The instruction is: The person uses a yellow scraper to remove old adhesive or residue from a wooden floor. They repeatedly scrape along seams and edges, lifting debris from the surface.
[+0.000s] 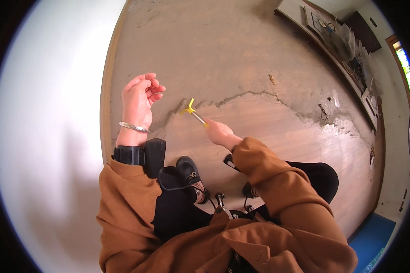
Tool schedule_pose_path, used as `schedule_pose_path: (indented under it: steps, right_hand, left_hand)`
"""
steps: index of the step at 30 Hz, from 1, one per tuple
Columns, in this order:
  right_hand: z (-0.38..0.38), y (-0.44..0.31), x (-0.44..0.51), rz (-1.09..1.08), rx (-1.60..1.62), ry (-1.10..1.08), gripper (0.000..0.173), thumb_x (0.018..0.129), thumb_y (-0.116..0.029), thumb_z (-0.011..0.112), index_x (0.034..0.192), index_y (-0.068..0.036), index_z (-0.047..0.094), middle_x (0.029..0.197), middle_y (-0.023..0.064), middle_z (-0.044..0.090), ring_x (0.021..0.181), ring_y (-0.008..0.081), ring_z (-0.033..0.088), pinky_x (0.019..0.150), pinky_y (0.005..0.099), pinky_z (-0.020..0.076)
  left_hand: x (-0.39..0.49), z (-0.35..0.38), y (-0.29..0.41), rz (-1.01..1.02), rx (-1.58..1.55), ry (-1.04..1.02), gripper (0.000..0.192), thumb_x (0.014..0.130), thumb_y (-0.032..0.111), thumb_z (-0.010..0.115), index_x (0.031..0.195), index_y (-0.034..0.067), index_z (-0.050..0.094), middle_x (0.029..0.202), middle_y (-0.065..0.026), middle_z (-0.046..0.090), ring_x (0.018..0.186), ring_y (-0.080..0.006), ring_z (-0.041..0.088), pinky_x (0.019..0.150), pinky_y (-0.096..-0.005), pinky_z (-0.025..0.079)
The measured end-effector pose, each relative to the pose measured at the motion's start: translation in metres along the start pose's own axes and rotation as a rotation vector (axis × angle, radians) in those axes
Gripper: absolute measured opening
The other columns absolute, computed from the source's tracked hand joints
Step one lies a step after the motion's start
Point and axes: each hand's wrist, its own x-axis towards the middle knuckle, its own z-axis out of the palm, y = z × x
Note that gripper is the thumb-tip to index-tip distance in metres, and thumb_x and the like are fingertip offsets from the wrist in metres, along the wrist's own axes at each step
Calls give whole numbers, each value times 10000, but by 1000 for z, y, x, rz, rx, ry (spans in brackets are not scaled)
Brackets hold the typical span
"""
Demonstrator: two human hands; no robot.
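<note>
My right hand [220,132] is closed around the handle of a small scraper [198,117] with a yellow head and a metal shaft. The yellow head rests on or just above the wood-look floor [208,133], at the ragged edge of a grey-brown, dirty-looking layer [198,61]. Whether it touches the floor cannot be told. Raised at the left, my left hand [141,90] has its fingers loosely curled, with no object plain in it. A silvery bracelet [134,127] circles that wrist, above a black strap with a black box [154,157].
A white wall [54,102] with a wooden baseboard [106,85] runs along the left. Several plastic bags [343,42] and other items lie on a long low surface at upper right. Dark debris [323,112] lies on the floor at right. A blue surface [372,239] is at lower right.
</note>
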Motion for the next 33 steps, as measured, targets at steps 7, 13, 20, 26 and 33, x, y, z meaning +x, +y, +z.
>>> schedule_pose_path:
  steps: [7, 13, 20, 26, 33]
  right_hand:
    - [-5, 68, -69, 37, -124, -117, 448, 869, -154, 392, 1315, -194, 402, 1060, 196, 609, 976, 378, 580, 795, 459, 464]
    - [-1, 50, -18, -4, -95, -28, 463, 863, -128, 395, 1319, -206, 408, 1102, 175, 601, 1012, 357, 574, 813, 447, 466]
    - [4, 21, 17, 21, 44, 101, 426, 875, -206, 414, 1300, -203, 434, 1114, 146, 606, 1009, 355, 573, 829, 458, 463]
    - [24, 68, -58, 131, 37, 143, 431, 901, -249, 379, 1327, -190, 405, 1062, 170, 621, 983, 367, 582, 831, 476, 459]
    - [48, 73, -52, 133, 58, 128, 476, 902, -243, 383, 1372, -181, 337, 1066, 199, 612, 994, 381, 574, 847, 473, 453]
  left_hand:
    - [-2, 7, 0, 16, -13, -61, 169, 826, 39, 446, 906, 2, 589, 731, -39, 597, 658, -162, 608, 591, -252, 478]
    - [-3, 15, -2, 3, -5, -88, 170, 827, 37, 445, 910, 2, 589, 735, -40, 599, 662, -159, 611, 595, -249, 480]
    - [-7, 20, 1, -19, 13, -82, 170, 828, 42, 444, 913, 2, 585, 723, -37, 591, 667, -158, 611, 595, -249, 480]
    - [-9, 26, 2, -5, -3, -112, 170, 818, 34, 444, 909, 2, 583, 712, -35, 585, 661, -158, 610, 594, -249, 478]
    - [-11, 31, 4, -4, 1, -158, 161, 836, 62, 454, 927, 11, 576, 736, -27, 588, 691, -146, 600, 620, -240, 474]
